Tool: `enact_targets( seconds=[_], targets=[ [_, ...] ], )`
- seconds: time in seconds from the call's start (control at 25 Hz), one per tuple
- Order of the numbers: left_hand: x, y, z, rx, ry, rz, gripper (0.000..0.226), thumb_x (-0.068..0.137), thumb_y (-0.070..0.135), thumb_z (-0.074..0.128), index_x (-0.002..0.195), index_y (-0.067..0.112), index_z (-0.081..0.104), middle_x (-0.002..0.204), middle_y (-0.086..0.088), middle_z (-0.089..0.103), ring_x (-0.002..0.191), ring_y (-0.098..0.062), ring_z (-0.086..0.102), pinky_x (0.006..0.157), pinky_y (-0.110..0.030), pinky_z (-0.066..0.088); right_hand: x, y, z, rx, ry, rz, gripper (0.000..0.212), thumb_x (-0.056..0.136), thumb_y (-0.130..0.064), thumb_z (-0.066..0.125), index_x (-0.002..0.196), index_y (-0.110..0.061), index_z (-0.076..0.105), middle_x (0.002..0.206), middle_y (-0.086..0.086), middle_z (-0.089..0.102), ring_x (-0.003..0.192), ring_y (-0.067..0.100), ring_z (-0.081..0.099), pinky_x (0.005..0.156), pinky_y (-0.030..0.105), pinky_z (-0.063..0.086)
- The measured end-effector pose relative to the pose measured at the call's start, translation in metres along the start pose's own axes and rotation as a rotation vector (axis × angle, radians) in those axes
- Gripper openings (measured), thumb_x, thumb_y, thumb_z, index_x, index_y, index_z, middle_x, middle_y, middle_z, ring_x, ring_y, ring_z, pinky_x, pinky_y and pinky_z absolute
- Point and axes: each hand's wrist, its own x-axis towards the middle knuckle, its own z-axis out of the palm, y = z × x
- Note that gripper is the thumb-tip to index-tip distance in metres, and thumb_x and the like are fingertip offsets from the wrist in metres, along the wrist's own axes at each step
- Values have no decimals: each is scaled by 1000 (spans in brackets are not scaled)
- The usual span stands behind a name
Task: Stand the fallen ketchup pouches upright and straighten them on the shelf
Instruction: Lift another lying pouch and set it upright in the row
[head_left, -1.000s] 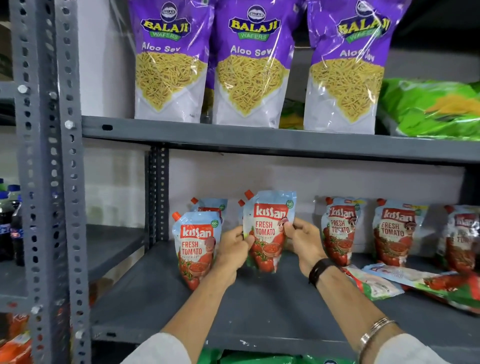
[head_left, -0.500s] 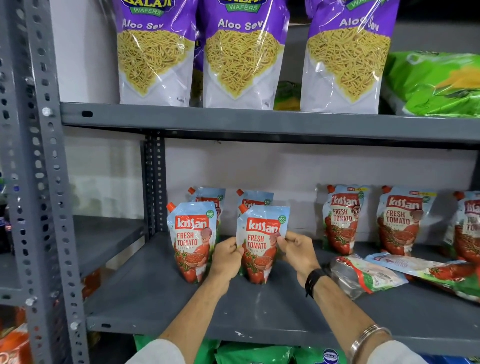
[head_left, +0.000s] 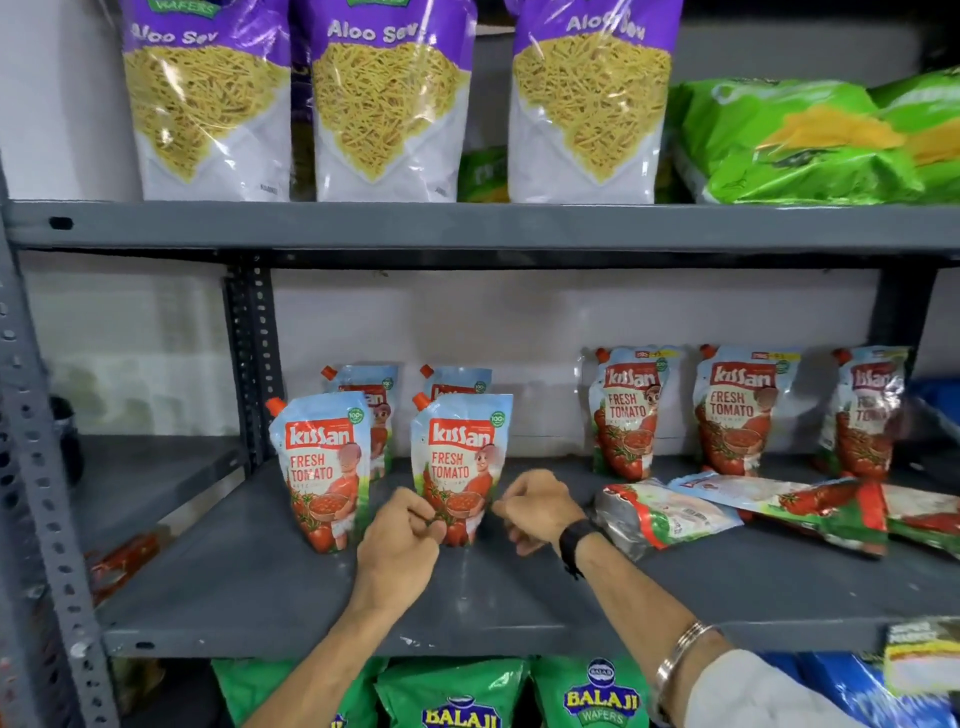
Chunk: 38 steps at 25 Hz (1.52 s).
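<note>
Pouches stand in two short files at the left of the grey shelf (head_left: 260, 587): a front-left pouch (head_left: 322, 467) upright with an orange spout at its top corner, a second one (head_left: 363, 384) just behind it, and beside that pair the front-middle pouch (head_left: 460, 462) with another (head_left: 457, 382) behind it. This middle one appears to be the step in hand. The left hand (head_left: 400, 540) sits at its lower left corner, fingers curled and pinching or just touching the bottom edge; whether they truly clamp the film I cannot tell. The right hand (head_left: 537, 506) is at the lower right corner, loosely curled, thumb and forefinger close to the pouch edge but seemingly not closed on it. To finish well, I would judge that the base gusset should be spread flat on the shelf, the label squared to the front, its face lined up with the pouch to its left, and both hands eased off together so the soft, bottom-heavy pack does not tip. It looks full and rounded low down, glossy, pale blue above with red tomato artwork below, and stands nearly straight. Further right, three pouches (head_left: 631, 410) stand against the back wall, and in front of them fallen pouches (head_left: 660, 514) lie flat, overlapping toward the right edge, not yet raised.
</note>
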Motion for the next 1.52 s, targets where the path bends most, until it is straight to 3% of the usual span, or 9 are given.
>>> enact_targets(
  seconds=[0.16,0.44,0.64,0.8,0.96,1.12,1.32,1.44,1.52],
  targets=[
    [-27,43,27,138,-101,201,18,88,11,65,87,28,61,78,10,65,72,-5,62,63,-19,44,-29,11,-40,-56,-86,-69,25,94,-19,62,91,4,73,81,22,78,50,20,65,41,24,51],
    [-52,151,120,502,-103,610,22,87,24,56,108,19,59,110,0,64,107,-22,57,90,-38,49,-53,86,-153,42,180,-101,22,89,-4,49,72,-12,60,61,19,66,42,24,56,37,28,48],
    [-44,179,176,900,-334,543,61,81,46,66,133,15,55,133,-11,61,122,-32,54,104,-45,41,-54,137,-198,14,212,23,23,93,1,41,84,-3,61,66,15,59,45,22,49,34,22,31],
    [-34,183,199,1153,-462,455,69,81,67,62,130,19,60,129,-9,67,115,-33,61,101,-48,42,-48,153,-218,-34,150,81,28,93,1,43,80,-3,66,68,11,65,42,16,51,32,21,31],
    [-36,184,201,1269,-404,586,43,94,33,61,135,19,58,127,-13,69,114,-35,64,101,-54,44,-42,158,-225,24,88,116,20,92,-1,52,81,-2,69,64,11,69,38,13,49,33,20,30],
    [-16,184,176,1002,-335,586,36,94,25,56,130,26,61,119,-10,72,108,-35,67,88,-45,49,-35,154,-221,-21,-88,129,12,90,-7,64,79,-5,69,67,14,74,39,11,47,33,19,27],
    [18,178,127,366,-473,183,27,103,34,50,116,23,70,105,-5,78,99,-25,74,91,-45,60,-25,143,-198,136,-210,142,25,94,-30,68,93,-5,61,73,11,70,44,12,53,36,21,37],
    [13,168,102,-211,-551,-145,26,103,26,56,122,14,69,109,-11,80,101,-22,76,92,-41,61,-19,132,-183,533,-247,106,46,88,-42,69,113,-4,62,97,18,72,80,25,71,67,34,61],
    [5,160,100,-501,-543,-241,27,103,27,56,123,16,70,112,-10,80,105,-25,75,97,-46,58,-18,118,-179,805,-298,-16,43,94,-44,60,122,-12,64,113,13,76,103,28,72,85,42,60]
  ],
)
